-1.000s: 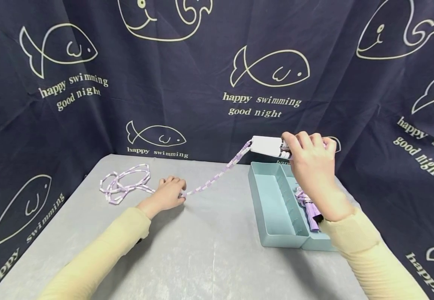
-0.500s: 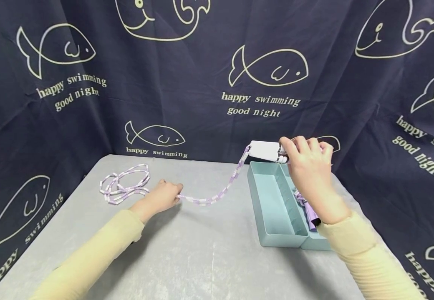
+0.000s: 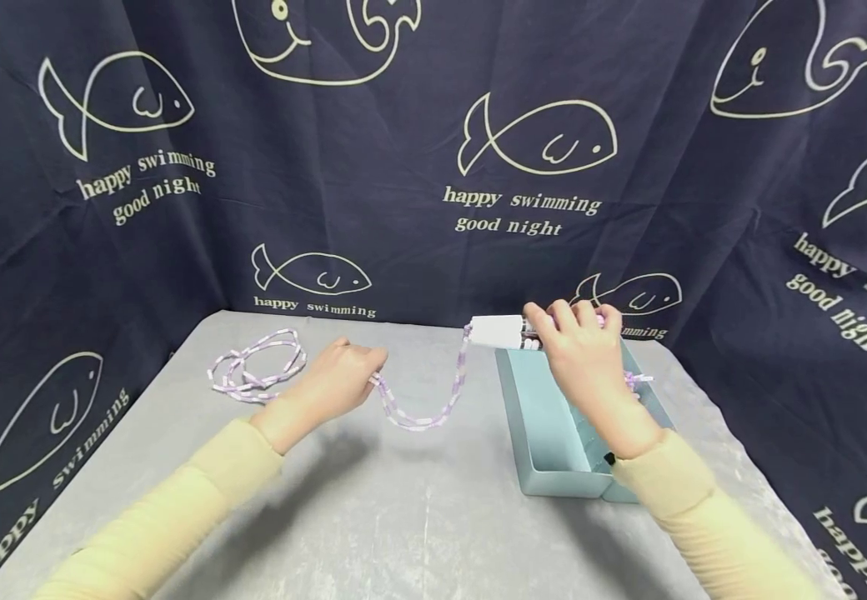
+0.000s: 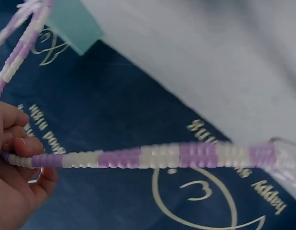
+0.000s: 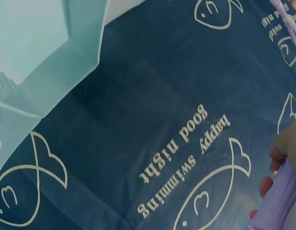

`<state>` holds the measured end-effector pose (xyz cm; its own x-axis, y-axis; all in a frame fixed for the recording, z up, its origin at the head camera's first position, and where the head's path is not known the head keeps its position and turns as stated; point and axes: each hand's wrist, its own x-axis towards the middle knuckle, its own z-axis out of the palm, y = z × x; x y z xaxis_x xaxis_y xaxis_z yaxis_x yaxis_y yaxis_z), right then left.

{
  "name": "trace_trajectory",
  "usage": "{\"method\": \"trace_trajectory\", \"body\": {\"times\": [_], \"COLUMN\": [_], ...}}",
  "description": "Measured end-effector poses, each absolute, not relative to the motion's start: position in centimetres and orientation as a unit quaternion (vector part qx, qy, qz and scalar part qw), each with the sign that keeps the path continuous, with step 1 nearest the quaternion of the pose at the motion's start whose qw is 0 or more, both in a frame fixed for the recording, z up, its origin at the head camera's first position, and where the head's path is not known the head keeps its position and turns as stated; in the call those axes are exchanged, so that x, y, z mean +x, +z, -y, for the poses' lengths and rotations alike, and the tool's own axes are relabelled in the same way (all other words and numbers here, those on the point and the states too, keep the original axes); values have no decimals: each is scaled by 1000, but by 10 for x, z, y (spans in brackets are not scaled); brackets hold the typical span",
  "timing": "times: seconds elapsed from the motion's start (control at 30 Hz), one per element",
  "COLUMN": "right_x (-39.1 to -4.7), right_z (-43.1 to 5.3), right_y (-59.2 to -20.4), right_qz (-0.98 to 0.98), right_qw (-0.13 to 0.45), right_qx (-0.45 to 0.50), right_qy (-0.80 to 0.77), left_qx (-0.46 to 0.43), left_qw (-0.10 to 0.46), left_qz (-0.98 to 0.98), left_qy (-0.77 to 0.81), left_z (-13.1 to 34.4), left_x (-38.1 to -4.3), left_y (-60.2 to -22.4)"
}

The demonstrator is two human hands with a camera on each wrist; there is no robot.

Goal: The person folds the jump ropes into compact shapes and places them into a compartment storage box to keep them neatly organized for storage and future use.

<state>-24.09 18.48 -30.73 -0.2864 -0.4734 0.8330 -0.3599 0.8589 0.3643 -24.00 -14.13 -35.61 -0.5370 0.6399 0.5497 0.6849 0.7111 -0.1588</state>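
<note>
A jump rope with purple and white beads is held between both hands in the head view. My right hand (image 3: 582, 354) grips its handles, whose white ends (image 3: 497, 331) point left; a purple handle part (image 5: 279, 199) shows in the right wrist view. From there the doubled beaded rope (image 3: 414, 425) sags in a U shape above the table to my left hand (image 3: 339, 379), which pinches it. In the left wrist view, the paired strands (image 4: 159, 156) run straight out from thumb and fingers. Beyond the left hand, the remaining rope lies in loose loops (image 3: 298, 354) on the table.
A blue-green two-compartment box (image 3: 568, 483) stands on the table at right, beneath the right hand. Purple and white strands (image 3: 634, 381) show in its right compartment, mostly behind the forearm. Dark blue fish-print cloth (image 3: 403, 167) hangs behind the grey table (image 3: 433, 533).
My right hand has moved left and down with the handles. The left hand has risen slightly with the rope, and the span between the hands has gone from nearly straight to a deep sag.
</note>
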Motion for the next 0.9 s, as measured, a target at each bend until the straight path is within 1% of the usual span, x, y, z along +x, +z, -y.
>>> {"method": "trace_trajectory", "body": {"times": [0.23,0.4,0.67,0.9], "right_x": [-244,-244,-241,-239], "right_z": [-176,-167,-156,-147], "right_y": [-323,-331,-339,-343], "right_qz": [807,790,773,754], "right_qw": [510,514,510,521], "right_qx": [290,330,370,391], "right_qy": [-64,-64,-75,-83], "left_qx": [-407,-415,-388,-341], "left_qw": [319,328,301,329], "left_qz": [853,844,868,880], "left_qy": [-67,-85,-77,-27], "left_z": [126,111,99,83], "left_x": [-233,-231,-238,-245], "left_y": [-323,-302,-288,-282]}}
